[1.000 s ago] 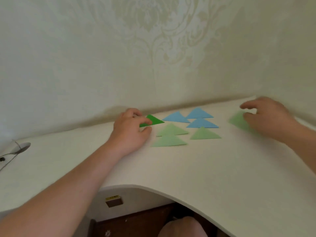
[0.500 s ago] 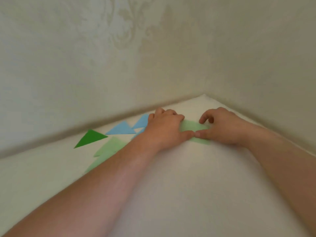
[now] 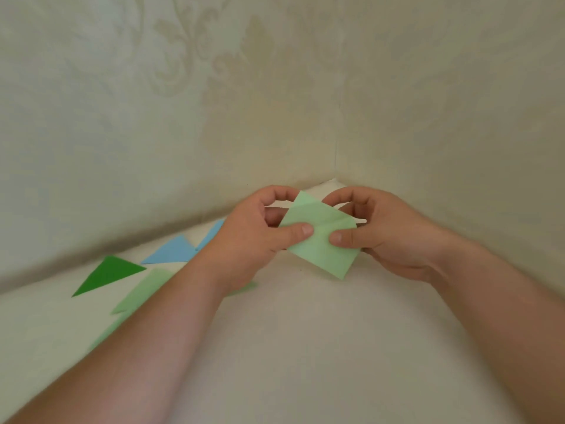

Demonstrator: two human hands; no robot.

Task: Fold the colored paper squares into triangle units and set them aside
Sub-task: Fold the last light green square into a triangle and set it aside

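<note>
The light green paper (image 3: 321, 237), pressed flat on the table (image 3: 305, 347) half a second ago, is now lifted near the far corner, pinched by the left hand (image 3: 260, 237) and right hand (image 3: 385, 237). Folded triangles (image 3: 107, 275) remain by the back edge, left.

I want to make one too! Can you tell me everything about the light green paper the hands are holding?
The light green paper is a thin, matte sheet held tilted like a diamond above the white table, near the wall corner. Straight crease lines cross its upper part. The left hand pinches its left side, thumb on top; the right hand pinches its right side the same way. Its lower corner hangs free.
</note>
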